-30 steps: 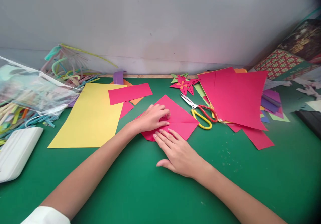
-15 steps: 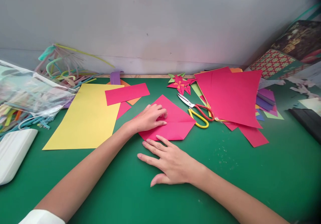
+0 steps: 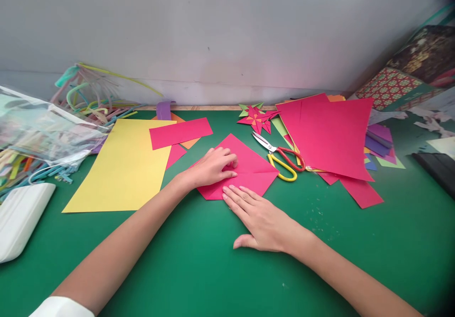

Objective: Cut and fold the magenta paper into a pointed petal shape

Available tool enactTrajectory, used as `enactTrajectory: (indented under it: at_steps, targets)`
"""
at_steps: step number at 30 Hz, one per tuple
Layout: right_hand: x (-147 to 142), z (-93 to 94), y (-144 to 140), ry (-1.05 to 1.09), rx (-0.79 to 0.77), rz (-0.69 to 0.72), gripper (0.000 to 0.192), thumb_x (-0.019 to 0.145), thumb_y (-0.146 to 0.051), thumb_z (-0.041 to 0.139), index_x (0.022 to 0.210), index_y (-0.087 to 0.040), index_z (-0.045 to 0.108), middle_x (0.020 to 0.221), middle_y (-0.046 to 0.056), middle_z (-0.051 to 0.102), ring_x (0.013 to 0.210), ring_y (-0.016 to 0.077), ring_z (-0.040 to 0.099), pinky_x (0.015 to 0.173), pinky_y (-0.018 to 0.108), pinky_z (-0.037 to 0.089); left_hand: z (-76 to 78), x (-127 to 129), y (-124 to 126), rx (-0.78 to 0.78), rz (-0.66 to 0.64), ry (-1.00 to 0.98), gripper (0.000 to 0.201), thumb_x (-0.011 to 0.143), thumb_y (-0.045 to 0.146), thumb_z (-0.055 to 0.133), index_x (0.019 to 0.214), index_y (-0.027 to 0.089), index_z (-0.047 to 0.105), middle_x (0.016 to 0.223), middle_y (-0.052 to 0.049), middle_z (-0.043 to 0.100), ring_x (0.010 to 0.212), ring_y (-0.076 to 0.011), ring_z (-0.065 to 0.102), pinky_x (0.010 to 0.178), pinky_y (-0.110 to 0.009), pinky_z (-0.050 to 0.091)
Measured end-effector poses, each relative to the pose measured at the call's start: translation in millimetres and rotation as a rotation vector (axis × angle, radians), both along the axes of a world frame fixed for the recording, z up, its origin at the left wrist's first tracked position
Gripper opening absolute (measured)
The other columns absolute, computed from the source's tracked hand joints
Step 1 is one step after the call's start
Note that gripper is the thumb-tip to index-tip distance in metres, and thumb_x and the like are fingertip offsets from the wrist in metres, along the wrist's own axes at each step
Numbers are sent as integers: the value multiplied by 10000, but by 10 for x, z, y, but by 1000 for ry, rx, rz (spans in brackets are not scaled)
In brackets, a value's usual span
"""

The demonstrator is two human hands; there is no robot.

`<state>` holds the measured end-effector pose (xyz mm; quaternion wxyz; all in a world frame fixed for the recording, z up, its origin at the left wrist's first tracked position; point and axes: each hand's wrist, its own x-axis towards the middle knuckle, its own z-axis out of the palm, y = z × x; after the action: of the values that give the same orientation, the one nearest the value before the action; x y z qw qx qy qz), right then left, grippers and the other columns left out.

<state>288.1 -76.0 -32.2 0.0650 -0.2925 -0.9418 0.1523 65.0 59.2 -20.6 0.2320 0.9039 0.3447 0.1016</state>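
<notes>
A folded red paper square (image 3: 250, 165) lies on the green table (image 3: 199, 260) in front of me. My left hand (image 3: 212, 167) rests on its left part, fingers curled and pressing it down. My right hand (image 3: 261, 217) lies flat with fingers spread, its fingertips on the paper's lower folded edge. Neither hand lifts the paper.
Scissors with red and yellow handles (image 3: 280, 158) lie just right of the paper. A yellow sheet (image 3: 124, 165), a red strip (image 3: 180, 132), a stack of red and coloured sheets (image 3: 330, 137), a folded paper star (image 3: 256, 118), a clear bag of strips (image 3: 39, 127) and a white object (image 3: 21, 217) surround it.
My right hand slid left off the paper's lower edge onto the table, then back right onto that edge. The left hand stayed pressed on the paper.
</notes>
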Motion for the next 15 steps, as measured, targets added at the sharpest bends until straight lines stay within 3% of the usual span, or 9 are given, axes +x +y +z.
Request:
enactTrajectory:
  at_steps: [5,9,11,15]
  targets:
    - [131,200,-64,52,-164,82,959,998,-716,516,1683,-93,265,1741,184,252,1635,322,218,1328,528,260,17,2,-6,-17,3,-8,244,1022,480,599,1030,237,604,1115,-31,657,990,-221,580,858,-364,347]
    - [189,354,14,81,-317,130,666,1099,-559,434,1670,-229,345,1711,54,382,1589,206,353,1302,387,335,24,-2,-7,-26,7,-2,249,1017,485,599,1032,236,603,1116,-38,651,996,-229,581,852,-364,347]
    - [135,328,68,117,-246,67,710,1093,-569,439,1681,-192,310,1721,90,352,1600,234,332,1310,427,324,19,-4,-3,-22,3,-5,248,1018,482,593,1027,234,603,1107,-40,650,987,-227,583,849,-365,346]
    - [-68,104,135,51,-30,-18,898,1041,-669,468,1669,-56,279,1720,219,303,1618,338,268,1310,543,292,7,4,3,-19,5,-1,230,1015,463,594,1020,233,600,1099,-36,652,979,-220,583,856,-371,346]
